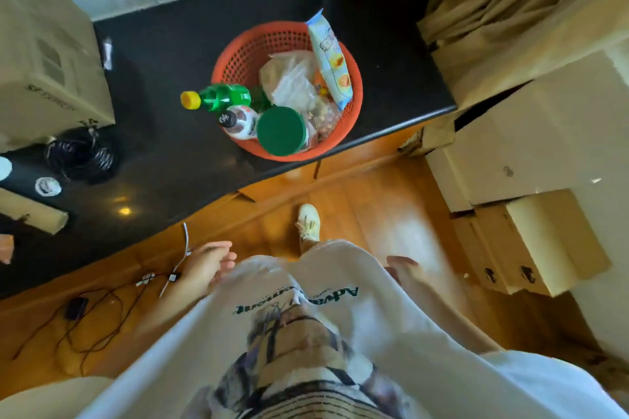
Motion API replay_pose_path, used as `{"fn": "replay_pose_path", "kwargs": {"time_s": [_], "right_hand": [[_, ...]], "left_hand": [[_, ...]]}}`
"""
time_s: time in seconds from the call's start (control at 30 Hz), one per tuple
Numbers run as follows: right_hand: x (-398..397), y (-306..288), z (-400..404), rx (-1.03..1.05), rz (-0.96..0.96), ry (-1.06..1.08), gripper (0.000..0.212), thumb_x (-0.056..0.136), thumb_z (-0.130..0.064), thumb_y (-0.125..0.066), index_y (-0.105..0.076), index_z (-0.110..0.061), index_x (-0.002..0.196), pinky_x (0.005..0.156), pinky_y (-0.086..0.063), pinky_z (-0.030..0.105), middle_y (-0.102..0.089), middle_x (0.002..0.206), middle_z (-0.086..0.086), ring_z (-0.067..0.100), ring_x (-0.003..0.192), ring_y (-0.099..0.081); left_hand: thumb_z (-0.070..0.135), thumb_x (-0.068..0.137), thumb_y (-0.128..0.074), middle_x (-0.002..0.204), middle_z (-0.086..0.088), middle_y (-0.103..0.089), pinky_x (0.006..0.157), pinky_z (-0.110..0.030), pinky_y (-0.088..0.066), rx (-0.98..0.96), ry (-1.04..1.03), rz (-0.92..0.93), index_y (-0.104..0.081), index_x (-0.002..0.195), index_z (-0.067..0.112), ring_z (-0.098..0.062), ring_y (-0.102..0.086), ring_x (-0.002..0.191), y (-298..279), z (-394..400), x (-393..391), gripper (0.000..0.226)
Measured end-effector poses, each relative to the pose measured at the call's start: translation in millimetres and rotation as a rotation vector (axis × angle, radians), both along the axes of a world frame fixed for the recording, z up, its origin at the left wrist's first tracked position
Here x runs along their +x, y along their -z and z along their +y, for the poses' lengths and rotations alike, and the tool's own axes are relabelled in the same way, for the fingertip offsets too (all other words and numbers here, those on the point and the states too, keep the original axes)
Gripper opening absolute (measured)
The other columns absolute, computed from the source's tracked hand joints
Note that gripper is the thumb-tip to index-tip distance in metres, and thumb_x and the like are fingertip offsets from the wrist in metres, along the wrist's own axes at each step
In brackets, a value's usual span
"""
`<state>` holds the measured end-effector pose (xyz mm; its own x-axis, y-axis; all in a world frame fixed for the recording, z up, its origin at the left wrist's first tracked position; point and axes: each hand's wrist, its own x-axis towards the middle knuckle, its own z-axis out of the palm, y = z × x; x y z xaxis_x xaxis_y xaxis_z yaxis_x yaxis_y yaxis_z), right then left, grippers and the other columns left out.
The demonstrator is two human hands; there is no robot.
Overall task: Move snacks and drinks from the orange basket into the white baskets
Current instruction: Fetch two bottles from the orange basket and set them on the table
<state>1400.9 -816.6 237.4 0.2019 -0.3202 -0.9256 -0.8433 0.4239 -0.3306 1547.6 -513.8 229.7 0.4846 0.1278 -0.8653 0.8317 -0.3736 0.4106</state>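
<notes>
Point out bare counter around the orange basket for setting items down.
Free: black counter left of the orange basket, up to the cardboard box, and the strip behind the basket to the wall. Crowded: the front-left corner, with a black cable coil. The basket's right side sits near the counter edge.

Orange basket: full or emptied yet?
Full. The orange basket holds a green bottle, a green-lidded jar, a blue snack packet and clear bags.

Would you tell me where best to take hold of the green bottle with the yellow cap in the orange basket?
Probably grip the green bottle round its neck, just below the yellow cap, coming from the left. It leans out over the orange basket rim there, free of the other items.
</notes>
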Motion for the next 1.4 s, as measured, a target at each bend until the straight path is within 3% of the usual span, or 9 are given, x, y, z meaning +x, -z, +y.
{"fn": "replay_pose_path", "kwargs": {"time_s": [0.13,0.37,0.43,0.6,0.7,0.87,1.2,1.3,1.4], "right_hand": [[116.2,-9.8,-22.3,-0.116,-0.024,-0.113,0.011,0.094,-0.007,-0.044,-0.053,-0.011,0.100,0.056,-0.035,0.024,-0.058,0.064,0.009,0.014,0.053,-0.051],[252.0,-11.6,-11.8,-0.324,-0.250,-0.654,0.027,0.082,-0.006,-0.052,-0.062,-0.010,0.107,0.071,-0.043,0.030,-0.063,0.084,0.004,0.020,0.082,-0.057],[276.9,-15.3,1.3,-0.419,-0.364,-0.707,0.024,0.083,-0.009,-0.053,-0.063,-0.016,0.103,0.069,-0.038,0.022,-0.062,0.084,-0.002,0.016,0.083,-0.055],[324.9,-20.4,39.6,-0.535,-0.602,-1.129,0.031,0.080,-0.018,-0.059,-0.061,-0.017,0.111,0.092,-0.042,0.038,-0.061,0.110,0.007,0.024,0.104,-0.056],[343.2,-15.6,62.8,-0.545,-0.532,-1.510,0.056,0.073,-0.039,-0.065,-0.048,-0.026,0.125,0.099,-0.032,0.040,-0.051,0.127,0.003,0.023,0.119,-0.046],[361.4,-1.3,90.5,-0.666,-0.447,-1.769,0.075,0.069,-0.042,-0.070,-0.032,-0.024,0.132,0.097,-0.037,0.042,-0.047,0.131,0.006,0.027,0.123,-0.045],[373.6,2.4,107.0,-0.711,-0.425,-1.833,0.065,0.067,-0.031,-0.078,-0.037,-0.014,0.115,0.079,-0.048,0.038,-0.054,0.117,0.009,0.029,0.109,-0.055],[374.8,2.2,106.3,-0.698,-0.495,-1.814,0.053,0.075,-0.032,-0.070,-0.039,-0.012,0.114,0.074,-0.047,0.037,-0.057,0.113,0.010,0.030,0.105,-0.057],[380.5,0.0,98.8,-0.690,-0.544,-1.770,0.052,0.074,-0.033,-0.070,-0.041,-0.014,0.113,0.073,-0.047,0.036,-0.061,0.109,0.009,0.030,0.099,-0.059]], "left_hand": [[0.015,0.098,-0.043,0.112,-0.016,-0.064,0.059,-0.025,-0.042,0.032,-0.168,-0.024,-0.056,0.123,0.005,-0.012,-0.056,0.071,-2.6,2.2,39.4,0.030],[0.010,0.095,-0.047,0.060,0.007,-0.067,0.051,-0.021,-0.040,-0.027,-0.423,-0.060,-0.060,0.107,0.014,0.003,-0.059,0.040,1.7,-20.9,104.1,0.018],[0.007,0.093,-0.049,0.080,-0.003,-0.066,0.051,-0.021,-0.045,-0.043,-0.456,-0.091,-0.062,0.094,0.016,-0.003,-0.065,0.053,3.7,-34.0,127.6,0.015],[0.000,0.091,-0.051,0.125,-0.008,-0.056,0.065,-0.015,-0.045,-0.006,-0.458,-0.116,-0.043,0.133,0.010,-0.019,-0.053,0.118,7.1,-57.4,191.7,0.044],[0.007,0.089,-0.058,0.131,-0.002,-0.051,0.089,-0.028,-0.044,-0.134,-0.453,-0.192,-0.045,0.129,0.016,-0.018,-0.046,0.124,11.9,-58.8,206.2,0.043],[0.007,0.087,-0.060,0.138,-0.008,-0.050,0.103,-0.039,-0.036,-0.251,-0.497,-0.221,-0.042,0.134,0.015,-0.023,-0.046,0.127,15.1,-65.3,222.3,0.051],[-0.001,0.083,-0.062,0.132,-0.008,-0.050,0.078,-0.018,-0.052,-0.291,-0.385,-0.374,-0.039,0.138,0.019,-0.018,-0.052,0.114,27.7,-76.0,233.7,0.063],[0.002,0.083,-0.064,0.136,-0.014,-0.050,0.094,-0.036,-0.049,-0.265,-0.417,-0.398,-0.041,0.137,0.016,-0.026,-0.053,0.119,24.8,-79.5,233.6,0.060],[0.009,0.086,-0.062,0.131,-0.009,-0.054,0.093,-0.035,-0.048,-0.236,-0.430,-0.384,-0.042,0.137,0.019,-0.022,-0.056,0.113,17.8,-82.8,244.6,0.055]]}}
